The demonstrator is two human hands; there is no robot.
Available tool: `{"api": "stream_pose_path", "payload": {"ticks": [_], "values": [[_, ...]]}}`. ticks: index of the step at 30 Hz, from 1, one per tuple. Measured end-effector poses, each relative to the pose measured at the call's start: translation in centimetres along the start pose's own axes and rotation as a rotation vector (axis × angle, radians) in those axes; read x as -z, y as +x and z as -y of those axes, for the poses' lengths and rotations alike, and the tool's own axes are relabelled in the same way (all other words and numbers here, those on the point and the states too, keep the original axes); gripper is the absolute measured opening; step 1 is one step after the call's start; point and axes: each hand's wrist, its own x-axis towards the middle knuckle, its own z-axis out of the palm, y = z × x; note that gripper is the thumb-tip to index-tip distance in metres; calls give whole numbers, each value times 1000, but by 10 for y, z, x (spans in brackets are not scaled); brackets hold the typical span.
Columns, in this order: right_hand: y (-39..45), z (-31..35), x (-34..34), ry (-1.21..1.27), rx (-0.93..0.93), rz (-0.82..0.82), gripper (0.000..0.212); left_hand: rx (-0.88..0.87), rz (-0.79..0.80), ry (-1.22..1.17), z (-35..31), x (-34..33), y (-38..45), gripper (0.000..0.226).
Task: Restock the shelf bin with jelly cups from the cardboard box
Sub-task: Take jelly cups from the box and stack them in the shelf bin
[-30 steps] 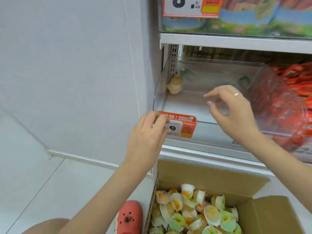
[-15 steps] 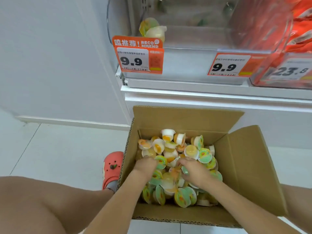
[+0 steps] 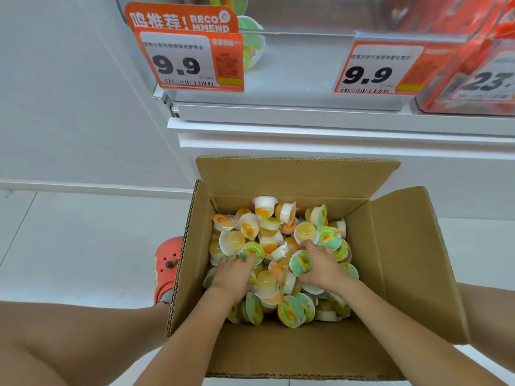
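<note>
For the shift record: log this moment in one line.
stage: scooping | both hands: left hand, right hand in jelly cups | cardboard box: open, on floor | shelf bin: nearly empty

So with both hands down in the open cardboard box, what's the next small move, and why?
Probably close both hands, left hand and right hand, round a scoop of plastic jelly cups and lift: they lie on the pile, and the clear shelf bin above looks nearly bare.

Shelf bin [image 3: 306, 26] cropped at top.
</note>
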Motion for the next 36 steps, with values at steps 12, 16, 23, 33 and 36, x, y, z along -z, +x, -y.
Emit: {"api": "stream_pose_path", "payload": {"ticks": [12,16,23,33,36], "values": [[-20,13,2,-167,139,-222,57,95,-30,-985,-9,10,-8,36],[-45,42,39,543,4,-289,51,335,104,-1638,-20,43,-19,33],[-92,105,120,928,359,-309,46,-67,266,-2022,-16,143,-72,22],[-72,70,69,410,87,-199,43,-13,-147,-1068,-29,93,-43,53],[-53,50,29,200,37,-124,36,14,-108,-894,-30,51,-20,53]]}}
